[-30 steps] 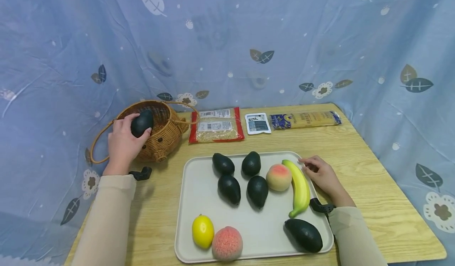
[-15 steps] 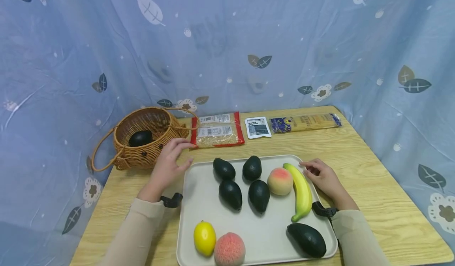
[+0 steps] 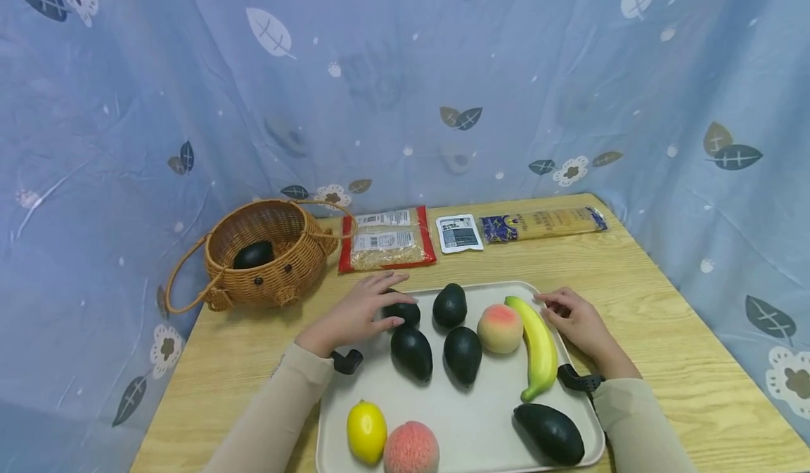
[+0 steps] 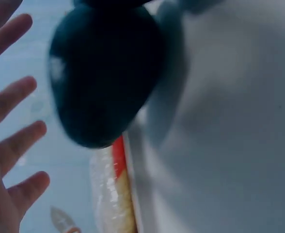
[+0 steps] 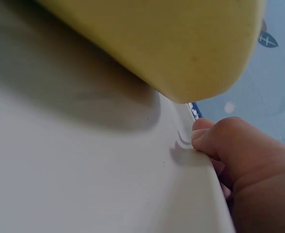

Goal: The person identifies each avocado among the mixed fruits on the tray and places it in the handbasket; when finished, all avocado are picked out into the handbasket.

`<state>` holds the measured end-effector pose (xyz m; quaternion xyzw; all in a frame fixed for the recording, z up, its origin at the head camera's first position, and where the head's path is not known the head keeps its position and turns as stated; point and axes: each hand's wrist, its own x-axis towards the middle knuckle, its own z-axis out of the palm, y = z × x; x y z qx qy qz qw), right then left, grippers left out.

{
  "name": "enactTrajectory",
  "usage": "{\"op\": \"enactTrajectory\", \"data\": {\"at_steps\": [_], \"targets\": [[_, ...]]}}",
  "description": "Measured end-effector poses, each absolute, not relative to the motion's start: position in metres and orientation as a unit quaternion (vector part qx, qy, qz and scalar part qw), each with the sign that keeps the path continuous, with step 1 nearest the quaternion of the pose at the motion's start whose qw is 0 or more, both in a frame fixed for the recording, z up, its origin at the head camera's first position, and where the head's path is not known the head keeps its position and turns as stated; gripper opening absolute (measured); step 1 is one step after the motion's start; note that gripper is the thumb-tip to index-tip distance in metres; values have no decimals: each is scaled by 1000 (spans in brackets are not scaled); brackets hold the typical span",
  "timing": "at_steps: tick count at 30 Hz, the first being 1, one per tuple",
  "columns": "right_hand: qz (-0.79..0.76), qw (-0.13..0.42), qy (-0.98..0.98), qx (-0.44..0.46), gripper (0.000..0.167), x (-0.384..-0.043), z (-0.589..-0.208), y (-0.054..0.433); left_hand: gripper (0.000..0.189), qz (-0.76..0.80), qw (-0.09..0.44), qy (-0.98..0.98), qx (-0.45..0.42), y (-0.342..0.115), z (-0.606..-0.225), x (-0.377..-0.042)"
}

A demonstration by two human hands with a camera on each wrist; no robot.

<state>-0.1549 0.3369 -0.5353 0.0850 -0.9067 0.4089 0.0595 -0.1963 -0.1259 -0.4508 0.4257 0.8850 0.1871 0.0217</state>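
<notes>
My left hand point(image 3: 356, 313) reaches over the tray's far left corner, fingers spread beside a dark green avocado point(image 3: 405, 314). In the left wrist view the same avocado point(image 4: 103, 73) stands apart from the fingertips. Several more avocados, one of them point(image 3: 411, 353) nearest the hand, lie on the pale tray point(image 3: 468, 424). At the tray's right side my right hand point(image 3: 579, 325) holds the rim, its thumb on top and the other fingers bent outside, as the right wrist view shows. A banana point(image 3: 541, 353) lies just inside that rim. Another avocado point(image 3: 254, 255) sits in the wicker basket point(image 3: 268, 283).
A peach point(image 3: 500, 329) touches the banana. Near the tray's front are a lemon point(image 3: 366, 431) and a rough pink peach-like fruit point(image 3: 411, 448). Along the back lie a red-edged grain bag point(image 3: 387, 241), a small white packet point(image 3: 459, 233) and a noodle pack point(image 3: 544, 223).
My left hand has let go of an avocado in the basket and moved right, over to the avocados on the tray. The right hand has stayed at the tray's rim.
</notes>
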Motion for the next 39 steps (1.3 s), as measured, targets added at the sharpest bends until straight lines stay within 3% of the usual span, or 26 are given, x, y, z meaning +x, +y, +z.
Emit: {"op": "enactTrajectory", "data": {"at_steps": [5,15,22,32,39], "targets": [[414,68,-903,92,26,-154,-536,336,43,140,34,887,438,-120,-463,-202],[411,66,-905,83,27,-153,-534,334,56,166,59,917,358,-121,-473,-200],[418,66,-902,87,27,-152,-531,334,54,159,62,917,361,-127,-479,-197],[411,64,-905,88,27,-153,-534,336,56,220,-42,929,295,-147,-453,-188],[408,59,-907,87,28,-154,-534,337,59,256,-100,940,202,-162,-429,-187]]}}
